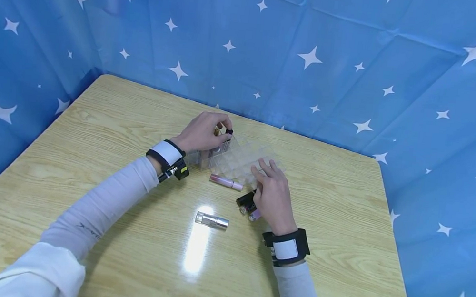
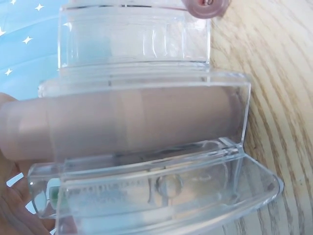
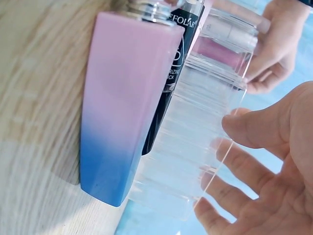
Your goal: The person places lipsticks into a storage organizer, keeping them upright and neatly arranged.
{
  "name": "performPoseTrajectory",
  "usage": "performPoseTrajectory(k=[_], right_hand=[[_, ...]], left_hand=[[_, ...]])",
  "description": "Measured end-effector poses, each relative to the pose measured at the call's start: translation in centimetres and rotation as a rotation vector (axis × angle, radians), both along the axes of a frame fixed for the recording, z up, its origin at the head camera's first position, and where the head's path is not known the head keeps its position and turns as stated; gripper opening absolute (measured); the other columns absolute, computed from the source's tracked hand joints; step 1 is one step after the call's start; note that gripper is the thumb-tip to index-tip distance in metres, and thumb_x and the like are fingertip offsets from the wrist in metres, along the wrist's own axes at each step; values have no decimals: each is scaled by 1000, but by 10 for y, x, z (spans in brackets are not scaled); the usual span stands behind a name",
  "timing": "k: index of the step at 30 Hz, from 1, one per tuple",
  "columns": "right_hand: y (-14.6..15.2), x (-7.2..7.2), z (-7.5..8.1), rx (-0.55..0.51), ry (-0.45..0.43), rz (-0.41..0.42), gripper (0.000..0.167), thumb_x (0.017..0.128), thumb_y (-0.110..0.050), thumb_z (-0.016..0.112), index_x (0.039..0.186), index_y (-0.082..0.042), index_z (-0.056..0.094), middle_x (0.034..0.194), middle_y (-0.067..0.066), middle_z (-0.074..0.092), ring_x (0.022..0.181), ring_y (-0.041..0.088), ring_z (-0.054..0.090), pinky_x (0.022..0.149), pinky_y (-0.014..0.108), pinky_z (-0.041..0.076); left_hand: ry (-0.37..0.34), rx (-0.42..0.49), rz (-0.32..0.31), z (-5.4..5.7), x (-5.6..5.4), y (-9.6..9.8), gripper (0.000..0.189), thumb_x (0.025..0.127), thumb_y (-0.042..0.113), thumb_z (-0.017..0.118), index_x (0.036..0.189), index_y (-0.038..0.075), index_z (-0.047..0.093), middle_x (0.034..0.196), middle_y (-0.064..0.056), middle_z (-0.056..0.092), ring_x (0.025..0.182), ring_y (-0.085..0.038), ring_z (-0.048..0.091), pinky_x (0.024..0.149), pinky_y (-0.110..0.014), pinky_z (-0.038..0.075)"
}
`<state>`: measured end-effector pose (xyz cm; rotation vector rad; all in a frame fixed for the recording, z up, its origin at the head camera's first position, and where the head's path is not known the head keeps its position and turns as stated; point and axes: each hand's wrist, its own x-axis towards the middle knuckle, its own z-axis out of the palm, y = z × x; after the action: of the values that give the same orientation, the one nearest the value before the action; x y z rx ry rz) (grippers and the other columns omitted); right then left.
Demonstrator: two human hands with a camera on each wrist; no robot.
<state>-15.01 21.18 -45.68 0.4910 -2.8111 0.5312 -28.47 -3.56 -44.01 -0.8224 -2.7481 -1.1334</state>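
Left hand (image 1: 204, 131) pinches a dark tube (image 1: 229, 132) at a clear organizer (image 1: 241, 161), which a hard push could tip, while right hand (image 1: 274, 197) rests spread-fingered on it.

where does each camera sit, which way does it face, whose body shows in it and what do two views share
Head: on the head, facing forward and down at the table; left hand, right hand and both forearms show.
Left wrist: on that wrist, facing the clear organizer with a beige tube; part of a hand shows at the left edge.
Right wrist: on that wrist, facing a pink-to-blue tube and the organizer; both hands show.
Shared: head and right wrist both show both hands.
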Motion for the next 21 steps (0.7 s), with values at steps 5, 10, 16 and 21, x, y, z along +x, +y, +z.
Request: performPoseTrajectory(k=[5,10,16,21], right_hand=[[0,0,0,3,0,1,45,96,8,65,138,-5,70,154,18,58,149,45,49,123,61,39],[1,0,0,6,8,8,45,95,9,65,138,-5,70,154,19,58,148,45,49,122,61,40],[1,1,0,4,10,9,44,95,8,65,137,-4,71,154,19,59,147,46,50,122,62,40],[1,1,0,-5,5,9,44,96,8,65,138,-4,71,154,19,58,148,47,49,122,63,40]], left_hand=[[-8,-2,-1,0,1,1,15,100,20,76,112,12,74,111,-7,77,103,-26,71,87,-43,59],[-9,-8,-8,1,2,2,15,100,18,76,113,11,74,112,-9,77,103,-27,71,88,-45,58],[-4,-3,-7,3,2,3,15,101,19,75,113,10,74,115,-11,77,109,-33,71,92,-47,59],[7,3,-8,6,2,3,15,101,20,75,113,9,74,116,-11,77,112,-35,71,94,-47,58]])
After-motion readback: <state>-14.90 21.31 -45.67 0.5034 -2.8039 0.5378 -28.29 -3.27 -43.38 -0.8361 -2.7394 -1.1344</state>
